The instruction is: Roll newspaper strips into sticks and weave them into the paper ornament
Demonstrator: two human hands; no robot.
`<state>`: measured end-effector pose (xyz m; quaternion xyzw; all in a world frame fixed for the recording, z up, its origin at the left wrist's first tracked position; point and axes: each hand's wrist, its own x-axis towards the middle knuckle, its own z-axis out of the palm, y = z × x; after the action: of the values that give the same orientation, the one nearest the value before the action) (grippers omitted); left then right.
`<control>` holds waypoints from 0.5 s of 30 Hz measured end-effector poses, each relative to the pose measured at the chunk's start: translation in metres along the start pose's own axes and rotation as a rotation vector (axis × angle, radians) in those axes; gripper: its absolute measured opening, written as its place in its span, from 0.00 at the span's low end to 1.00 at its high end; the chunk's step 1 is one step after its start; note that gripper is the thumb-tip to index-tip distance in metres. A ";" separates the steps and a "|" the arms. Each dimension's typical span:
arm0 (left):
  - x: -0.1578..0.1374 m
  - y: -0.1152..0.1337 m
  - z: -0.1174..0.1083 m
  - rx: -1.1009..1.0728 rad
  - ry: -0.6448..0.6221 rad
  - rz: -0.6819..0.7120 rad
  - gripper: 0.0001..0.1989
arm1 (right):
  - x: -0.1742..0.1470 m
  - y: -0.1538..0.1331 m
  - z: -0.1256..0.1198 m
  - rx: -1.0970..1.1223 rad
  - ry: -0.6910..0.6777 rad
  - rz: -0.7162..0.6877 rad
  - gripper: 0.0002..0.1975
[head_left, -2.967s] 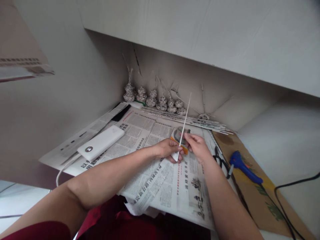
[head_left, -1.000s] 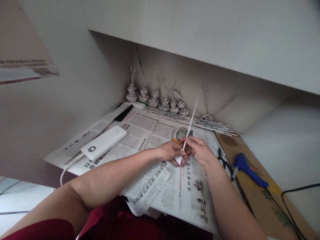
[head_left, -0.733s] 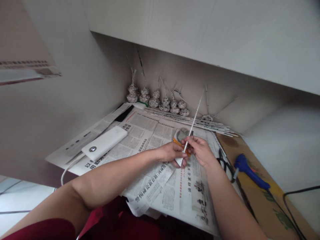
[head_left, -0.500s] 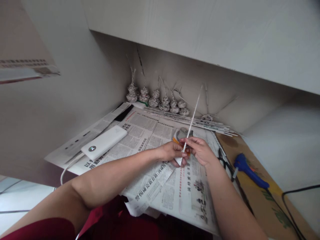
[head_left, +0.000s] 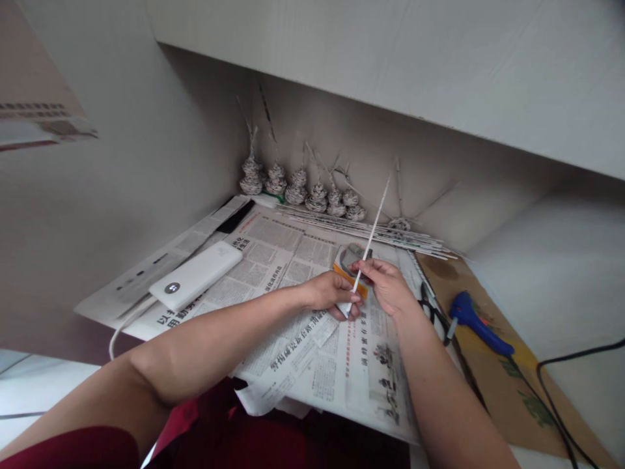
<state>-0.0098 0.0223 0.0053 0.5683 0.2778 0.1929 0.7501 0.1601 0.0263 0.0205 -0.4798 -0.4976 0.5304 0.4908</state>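
A thin rolled paper stick (head_left: 376, 223) slants up and away between my hands, its wider, loose end low near my left fingers. My left hand (head_left: 330, 292) is closed around that lower end. Higher on the stick, the fingertips of my right hand (head_left: 382, 279) pinch it. Just behind my hands a roll of tape or similar grey round item with an orange part (head_left: 352, 256) lies on newspaper sheets (head_left: 305, 384), partly hidden by the fingers and stick.
Several woven gourd shapes (head_left: 295, 189) line the back wall, with a bundle of paper sticks (head_left: 371, 230) before them. A white power bank (head_left: 198, 277) with a cable lies left. To the right, a blue glue gun (head_left: 481, 324) and black-handled pliers or scissors (head_left: 431, 305) lie by cardboard (head_left: 537, 404).
The camera view has shifted slightly. My right hand sits a little further up the stick from the left, still pinching it; the left hand keeps its hold on the lower end.
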 end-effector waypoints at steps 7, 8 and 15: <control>0.000 -0.001 0.000 0.001 -0.013 0.007 0.26 | -0.002 -0.003 0.000 -0.027 -0.027 0.044 0.11; 0.000 -0.001 0.000 0.001 -0.018 0.008 0.26 | -0.002 -0.004 0.000 0.005 0.011 0.046 0.11; 0.000 -0.001 -0.001 0.010 -0.023 0.017 0.24 | -0.003 -0.006 0.000 0.060 -0.087 0.107 0.12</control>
<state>-0.0106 0.0224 0.0042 0.5766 0.2654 0.1912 0.7487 0.1609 0.0232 0.0261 -0.4673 -0.4761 0.5906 0.4540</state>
